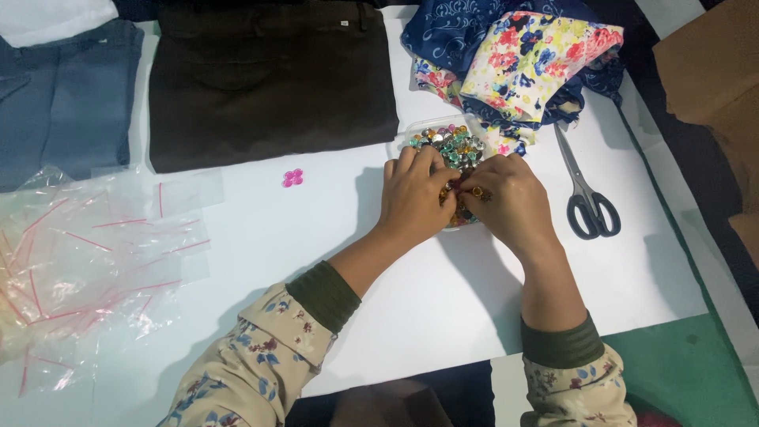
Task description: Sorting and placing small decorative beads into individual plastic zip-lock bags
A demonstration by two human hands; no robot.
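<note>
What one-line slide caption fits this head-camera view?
Both hands, left hand and right hand, pick through a clear tray of colourful beads beside scissors and folded fabrics.

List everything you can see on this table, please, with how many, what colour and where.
Beads or buttons: many, mixed colours, in a clear tray behind the hands.
Pink piece: one, on the table left of the hands.
Scissors: one, grey blades, dark handles, right.
Floral fabric: a pile, blue and multicoloured, far right.
Dark brown trousers: one, folded, far centre.
Blue-grey garment: one, far left.
Clear bags: a heap, red strips, left.
Table: white top.
Left hand: fingers over the tray.
Right hand: fingers over the tray.
</note>
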